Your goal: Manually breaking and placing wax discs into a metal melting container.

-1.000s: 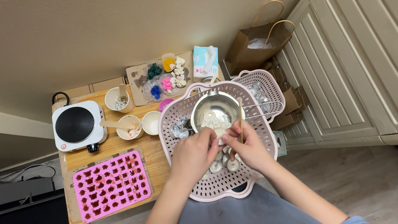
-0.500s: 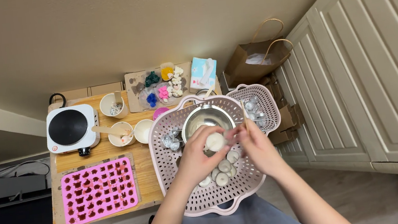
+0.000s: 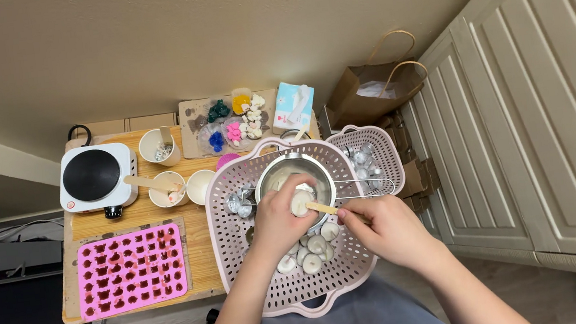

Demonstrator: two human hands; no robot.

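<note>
Pink basket (image 3: 333, 292) on the lap, loose white discs (image 3: 312, 253) in its bottom. Right hand (image 3: 384, 229): fingers pinched shut on a wooden stick (image 3: 323, 208). Left hand (image 3: 277, 218): fingers curled tight around one white disc (image 3: 301, 202), held over the steel pot (image 3: 282, 172) in the basket. Beyond, worktop (image 3: 202, 268) with pink mould (image 3: 131, 270) and hotplate (image 3: 96, 177).

Both forearms come up from the bottom edge and converge toward the middle. The left hand (image 3: 277, 222) is palm-down, wrist bent slightly inward, its fingers (image 3: 293, 192) curled closed round a small pale piece just past the knuckles. The right hand (image 3: 384, 229) sits just beside it, lower and to the right, knuckles up, thumb and forefinger pinched shut, the thumb pointing toward the left hand's grip. The two hands are near, not touching.
</note>
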